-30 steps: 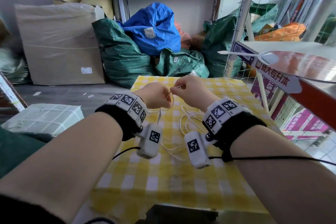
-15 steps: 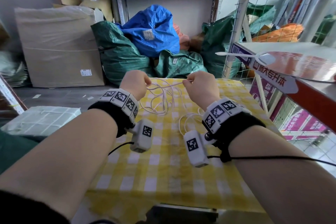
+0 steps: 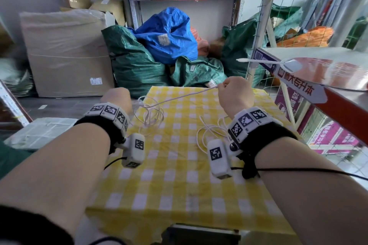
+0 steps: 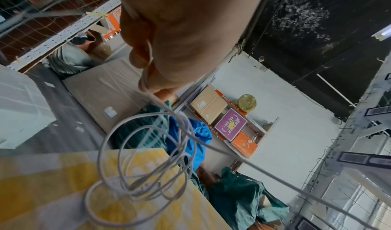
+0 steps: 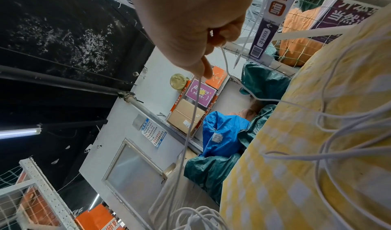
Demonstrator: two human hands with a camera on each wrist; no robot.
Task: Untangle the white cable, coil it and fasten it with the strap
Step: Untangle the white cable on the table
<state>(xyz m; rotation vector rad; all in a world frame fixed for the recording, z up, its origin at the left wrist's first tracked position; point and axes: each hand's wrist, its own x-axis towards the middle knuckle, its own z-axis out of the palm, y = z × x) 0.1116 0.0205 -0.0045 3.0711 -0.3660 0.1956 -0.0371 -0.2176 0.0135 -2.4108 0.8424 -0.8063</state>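
Observation:
A thin white cable (image 3: 179,96) runs taut between my two hands above the yellow checked tablecloth (image 3: 179,175). My left hand (image 3: 116,97) grips a bunch of loose loops (image 3: 149,115) that hang from it; the left wrist view shows these loops (image 4: 148,158) dangling below the curled fingers (image 4: 146,61). My right hand (image 3: 235,91) pinches the cable's other stretch, seen between the fingers (image 5: 211,49) in the right wrist view. More cable (image 3: 209,133) lies slack on the cloth under the right wrist. No strap shows.
Green sacks (image 3: 135,61) and a blue sack (image 3: 169,36) pile up beyond the table's far edge. A big wrapped carton (image 3: 65,51) stands at the left. A metal shelf (image 3: 318,69) with a red disc juts in at the right, close to my right hand.
My hands were together over the table; they have moved apart, the left going left and the right going right and up, pulling a stretch of cable straight between them.

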